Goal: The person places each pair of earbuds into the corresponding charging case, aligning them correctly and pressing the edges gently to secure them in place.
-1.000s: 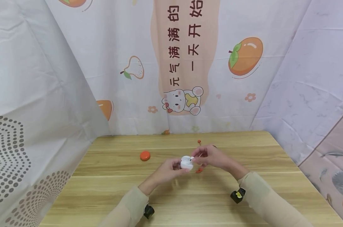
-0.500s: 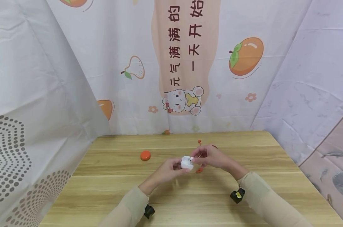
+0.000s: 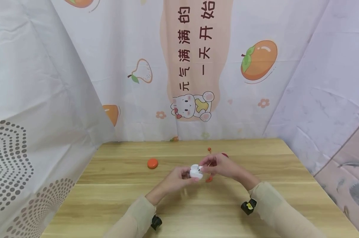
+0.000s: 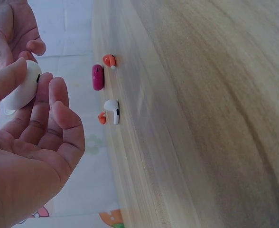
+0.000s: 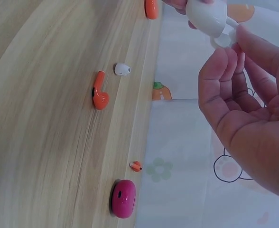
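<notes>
A white earbud case (image 3: 196, 174), its lid raised, is held above the table by my left hand (image 3: 177, 178). In the left wrist view the thumb of the left hand (image 4: 40, 142) presses on the case (image 4: 23, 90) while fingers support it from the other side. My right hand (image 3: 222, 167) pinches a white earbud (image 3: 200, 169) at the case's opening. The right wrist view shows the right hand's thumb and fingertips meeting at the white earbud (image 5: 230, 35), largely covered by them. How deep it sits in the case cannot be seen.
An orange case (image 3: 152, 163) lies left of the hands. Beyond them are a magenta case (image 5: 125, 198), an orange earbud (image 5: 100, 95), a second orange earbud (image 5: 136, 166) and another white earbud (image 5: 122, 69) on the wooden table (image 3: 123, 198). A printed curtain (image 3: 146, 109) hangs behind.
Both hands keep almost the same place and hold on the case and earbud. The whole head view has shifted slightly, and a little more of the magenta case shows behind the right hand.
</notes>
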A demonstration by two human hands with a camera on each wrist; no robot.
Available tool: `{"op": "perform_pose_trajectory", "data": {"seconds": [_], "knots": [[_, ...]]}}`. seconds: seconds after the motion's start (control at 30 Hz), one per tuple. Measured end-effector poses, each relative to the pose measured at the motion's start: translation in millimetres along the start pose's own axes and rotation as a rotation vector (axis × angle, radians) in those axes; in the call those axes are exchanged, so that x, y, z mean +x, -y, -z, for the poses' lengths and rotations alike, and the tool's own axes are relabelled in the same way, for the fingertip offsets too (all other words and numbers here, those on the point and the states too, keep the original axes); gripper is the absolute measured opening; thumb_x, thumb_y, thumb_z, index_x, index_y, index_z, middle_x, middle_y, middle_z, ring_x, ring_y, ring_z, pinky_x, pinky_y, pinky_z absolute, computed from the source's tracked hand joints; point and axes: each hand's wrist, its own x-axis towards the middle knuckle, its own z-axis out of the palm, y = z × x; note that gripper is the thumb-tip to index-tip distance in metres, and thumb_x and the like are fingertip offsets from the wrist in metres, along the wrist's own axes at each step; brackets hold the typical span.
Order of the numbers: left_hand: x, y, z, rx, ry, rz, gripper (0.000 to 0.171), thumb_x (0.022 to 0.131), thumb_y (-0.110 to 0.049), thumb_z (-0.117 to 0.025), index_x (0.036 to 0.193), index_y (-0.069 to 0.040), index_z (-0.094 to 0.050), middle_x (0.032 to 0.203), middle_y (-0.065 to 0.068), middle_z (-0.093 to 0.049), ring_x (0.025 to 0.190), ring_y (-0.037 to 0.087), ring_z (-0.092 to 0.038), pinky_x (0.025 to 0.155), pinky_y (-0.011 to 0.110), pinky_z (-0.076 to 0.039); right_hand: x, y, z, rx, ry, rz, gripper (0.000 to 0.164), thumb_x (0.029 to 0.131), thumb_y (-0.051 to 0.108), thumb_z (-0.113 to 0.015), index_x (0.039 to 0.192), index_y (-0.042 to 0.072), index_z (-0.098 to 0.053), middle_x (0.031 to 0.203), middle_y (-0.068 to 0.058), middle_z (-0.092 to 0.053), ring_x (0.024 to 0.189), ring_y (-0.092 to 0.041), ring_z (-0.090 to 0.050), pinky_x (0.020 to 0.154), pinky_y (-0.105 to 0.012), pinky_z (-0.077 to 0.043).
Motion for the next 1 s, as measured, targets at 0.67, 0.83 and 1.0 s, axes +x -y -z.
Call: {"op": "perform_pose_trajectory", "data": {"seconds": [0.67,0.83,1.0], "knots": [[0.0,-2.1,-1.0,-0.013,0.013,0.007,0.026,0.097,-0.023,-0.072,0.116,-0.005,-0.07,0.093,0.001,-0.07,0.08,0.01,-0.06,0.071,0.024,-0.051,-3.1,1.8,-1.9,-0.018,-0.024,0.01,0.018,0.093,0.014,-0.075,0.107,0.003,-0.072,0.092,-0.011,-0.066,0.077,-0.025,-0.061,0.066,-0.033,-0.058],[0.3,-2.0,-0.6,-0.012,0.016,0.011,0.027,0.098,-0.023,-0.071,0.119,-0.006,-0.069,0.095,0.001,-0.07,0.081,0.011,-0.061,0.073,0.027,-0.053,-2.1,1.4,-2.4,-0.012,-0.021,0.012,0.018,0.094,0.014,-0.075,0.108,0.003,-0.072,0.092,-0.011,-0.065,0.079,-0.032,-0.061,0.066,-0.035,-0.058],[0.5,-0.8,-0.2,-0.018,0.016,0.018,0.027,0.097,-0.023,-0.071,0.119,-0.006,-0.069,0.094,0.001,-0.07,0.082,0.012,-0.062,0.074,0.029,-0.054,-1.3,1.1,-3.4,-0.008,-0.016,0.014,0.017,0.094,0.014,-0.075,0.107,0.004,-0.071,0.093,-0.011,-0.065,0.079,-0.029,-0.061,0.066,-0.035,-0.058]]}}
